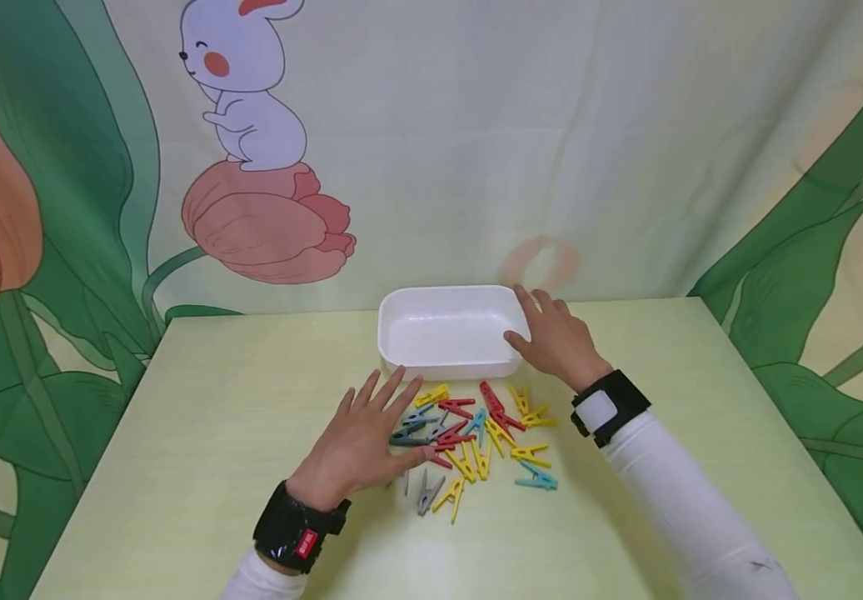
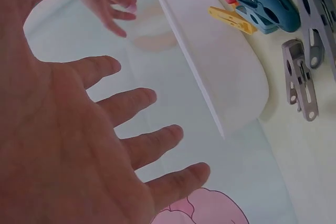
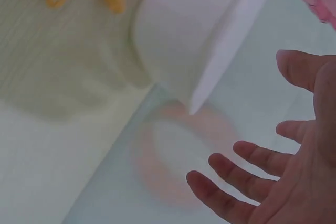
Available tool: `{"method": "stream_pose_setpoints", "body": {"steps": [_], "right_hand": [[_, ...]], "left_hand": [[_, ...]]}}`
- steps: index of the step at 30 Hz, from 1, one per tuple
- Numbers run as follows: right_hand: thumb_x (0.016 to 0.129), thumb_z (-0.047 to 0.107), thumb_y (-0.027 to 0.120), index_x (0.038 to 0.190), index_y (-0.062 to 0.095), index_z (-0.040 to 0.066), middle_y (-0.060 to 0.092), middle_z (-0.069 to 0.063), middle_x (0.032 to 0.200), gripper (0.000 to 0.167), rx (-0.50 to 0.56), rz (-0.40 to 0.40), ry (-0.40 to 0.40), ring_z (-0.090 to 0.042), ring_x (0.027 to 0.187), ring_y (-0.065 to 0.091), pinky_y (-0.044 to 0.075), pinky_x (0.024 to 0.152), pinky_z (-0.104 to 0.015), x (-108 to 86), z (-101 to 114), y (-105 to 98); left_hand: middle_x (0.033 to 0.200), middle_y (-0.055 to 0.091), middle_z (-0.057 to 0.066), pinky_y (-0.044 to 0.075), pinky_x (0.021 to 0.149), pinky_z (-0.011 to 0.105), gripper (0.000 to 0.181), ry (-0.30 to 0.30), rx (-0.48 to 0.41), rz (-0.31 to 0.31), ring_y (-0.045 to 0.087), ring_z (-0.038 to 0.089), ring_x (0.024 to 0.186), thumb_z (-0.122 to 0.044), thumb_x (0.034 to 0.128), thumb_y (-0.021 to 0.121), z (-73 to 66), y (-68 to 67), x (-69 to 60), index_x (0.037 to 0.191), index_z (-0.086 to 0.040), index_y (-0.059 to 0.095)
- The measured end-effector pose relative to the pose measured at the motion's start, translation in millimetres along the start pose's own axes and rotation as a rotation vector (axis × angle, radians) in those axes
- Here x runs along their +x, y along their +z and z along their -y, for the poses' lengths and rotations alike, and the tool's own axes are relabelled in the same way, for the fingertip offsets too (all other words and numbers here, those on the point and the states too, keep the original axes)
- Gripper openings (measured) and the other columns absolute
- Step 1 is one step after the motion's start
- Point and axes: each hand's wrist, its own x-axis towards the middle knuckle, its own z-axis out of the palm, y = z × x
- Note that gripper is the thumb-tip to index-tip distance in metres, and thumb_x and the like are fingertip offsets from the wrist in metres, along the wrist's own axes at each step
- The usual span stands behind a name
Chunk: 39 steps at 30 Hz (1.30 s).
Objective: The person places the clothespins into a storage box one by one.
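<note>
A white plastic tray [image 1: 450, 372] stands near the back of the table, and no objects show inside it. Just in front lies a loose pile of clothespins [image 1: 491, 404] in red, yellow, blue and grey. My left hand [image 1: 356, 442] hovers at the left side of the pile with fingers spread, covering part of it. In the left wrist view, that palm [image 2: 79, 129] holds nothing. My right hand [image 1: 557, 337] is at the tray's right end, fingers apart; the right wrist view shows its fingers [image 3: 247, 177] empty and a gap before the tray wall [image 3: 184, 30].
The pale yellow-green table [image 1: 214, 417] ends at the back against a curtain [image 1: 439, 167] printed with a rabbit, flowers and leaves. A blue clothespin [image 1: 537, 477] lies a little apart on the right, and a grey clothespin [image 1: 429, 493] at the near side.
</note>
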Motion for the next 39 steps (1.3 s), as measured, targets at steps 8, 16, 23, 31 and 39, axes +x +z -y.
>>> {"method": "stream_pose_setpoints", "body": {"steps": [8,16,23,31,39], "right_hand": [[0.096,0.046,0.056,0.158,0.015,0.010,0.047,-0.026,0.143,0.083,-0.004,0.091,0.070,-0.042,0.116,0.058,0.051,0.090,-0.058,24.4,-10,16],[0.096,0.045,0.056,0.158,0.014,0.008,0.046,-0.026,0.146,0.083,-0.010,0.135,0.104,-0.041,0.120,0.057,0.049,0.096,-0.058,35.8,-15,27],[0.099,0.031,0.050,0.157,0.016,0.005,0.067,-0.016,0.093,0.073,-0.050,0.205,0.138,-0.028,0.072,0.060,0.044,0.058,-0.035,39.1,-15,36],[0.096,0.022,0.052,0.157,0.017,0.003,0.059,-0.011,0.076,0.072,-0.083,0.206,0.164,-0.024,0.063,0.054,0.035,0.051,-0.029,36.3,-12,40],[0.097,0.023,0.052,0.157,0.016,0.002,0.050,-0.006,0.067,0.073,-0.122,0.229,0.159,-0.021,0.056,0.049,0.033,0.050,-0.028,38.1,-6,36]], "left_hand": [[0.166,0.017,0.005,0.016,0.118,0.063,0.097,-0.044,-0.007,0.027,0.012,0.040,0.152,-0.063,0.0804,0.069,7.3,-1.7,-0.2,0.158,-0.027,0.022],[0.165,0.019,0.007,0.018,0.117,0.064,0.097,-0.026,-0.006,-0.003,0.014,0.040,0.152,-0.060,0.0794,0.072,10.3,-2.7,0.3,0.157,-0.025,0.025],[0.165,0.018,0.007,0.018,0.117,0.064,0.097,-0.040,-0.006,0.001,0.015,0.040,0.152,-0.058,0.0791,0.073,13.2,-2.1,0.2,0.157,-0.024,0.026],[0.165,0.020,0.007,0.018,0.117,0.063,0.095,-0.050,0.004,-0.006,0.016,0.039,0.152,-0.056,0.0815,0.072,14.1,-5.6,2.7,0.157,-0.023,0.025],[0.164,0.024,0.010,0.017,0.118,0.062,0.084,-0.089,-0.006,-0.013,0.017,0.039,0.151,-0.051,0.0876,0.067,27.5,-7.7,1.0,0.156,-0.020,0.029]]}}
